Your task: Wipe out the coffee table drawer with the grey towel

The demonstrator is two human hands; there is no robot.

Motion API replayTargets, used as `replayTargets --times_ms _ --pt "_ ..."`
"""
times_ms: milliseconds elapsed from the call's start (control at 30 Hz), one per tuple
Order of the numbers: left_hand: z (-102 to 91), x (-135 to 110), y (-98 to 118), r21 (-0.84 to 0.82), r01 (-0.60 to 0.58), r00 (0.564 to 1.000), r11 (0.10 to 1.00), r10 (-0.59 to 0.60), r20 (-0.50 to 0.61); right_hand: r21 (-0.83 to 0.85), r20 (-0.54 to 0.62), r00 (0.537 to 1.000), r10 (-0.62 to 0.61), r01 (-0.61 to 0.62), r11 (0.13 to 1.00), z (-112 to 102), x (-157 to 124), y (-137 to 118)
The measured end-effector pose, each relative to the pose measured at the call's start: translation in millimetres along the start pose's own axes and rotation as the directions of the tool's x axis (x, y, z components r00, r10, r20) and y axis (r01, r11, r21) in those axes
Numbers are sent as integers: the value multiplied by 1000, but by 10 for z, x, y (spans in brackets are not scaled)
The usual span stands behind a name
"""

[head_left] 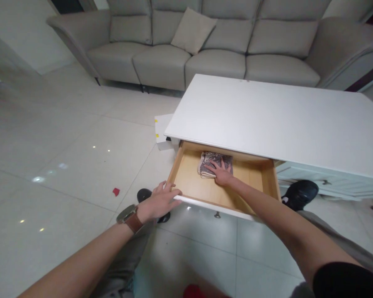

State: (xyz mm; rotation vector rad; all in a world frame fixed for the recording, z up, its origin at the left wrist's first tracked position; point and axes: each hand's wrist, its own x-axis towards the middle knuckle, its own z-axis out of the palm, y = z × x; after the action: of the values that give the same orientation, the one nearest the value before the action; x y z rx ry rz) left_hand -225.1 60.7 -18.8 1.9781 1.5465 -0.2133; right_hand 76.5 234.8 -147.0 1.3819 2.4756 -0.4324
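Note:
A wooden drawer [202, 191] stands pulled out from under a white table [276, 120]. Inside it, near the back, lies a folded patterned cloth [209, 159]. My right hand [221, 172] reaches into the drawer and rests flat on the cloth, fingers spread. My left hand [160, 201], with a brown-strapped watch on the wrist, rests on the drawer's front left corner, fingers lying over the white front edge.
A grey sofa [205, 45] with a cushion [193, 30] stands behind the table. The floor is glossy pale tile with a small red scrap [116, 191]. My black shoes [300, 193] show beneath the drawer. A white box [162, 131] sits by the table's left end.

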Motion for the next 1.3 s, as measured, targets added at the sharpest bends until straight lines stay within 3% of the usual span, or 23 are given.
replayTargets --times_ms 267,433,567,667,767,867,933,1000,1133,1300 --pt "-64 19 54 65 17 999 998 -19 38 -32 -82 978 -192 190 981 -277 490 -815" --pt "-90 36 63 118 48 993 992 -60 97 -20 -84 930 -358 358 934 -247 499 -1105" --pt "-138 66 72 136 45 987 990 -65 147 -28 -38 846 -531 530 847 -190 320 -899" --pt "-154 92 77 134 49 985 990 -70 160 -28 -20 859 -512 511 859 -161 145 -552" --pt "-148 100 83 130 42 987 991 -61 147 -11 -9 928 -373 373 928 -140 -61 -54" --pt "-125 95 84 124 25 992 992 -40 120 2 -13 990 -144 144 990 -120 -319 518" --pt "-105 91 83 123 28 994 992 -40 101 -1 -27 998 56 -56 998 -100 -509 841" --pt "-84 89 82 125 34 995 992 -45 85 -19 -43 984 174 -175 984 -71 -683 1040" --pt "-49 86 88 153 35 998 988 -43 52 -46 -26 982 189 -190 981 -2 -889 1009" --pt "-25 80 106 198 27 999 980 -30 12 1 33 999 -39 39 999 18 -769 536"
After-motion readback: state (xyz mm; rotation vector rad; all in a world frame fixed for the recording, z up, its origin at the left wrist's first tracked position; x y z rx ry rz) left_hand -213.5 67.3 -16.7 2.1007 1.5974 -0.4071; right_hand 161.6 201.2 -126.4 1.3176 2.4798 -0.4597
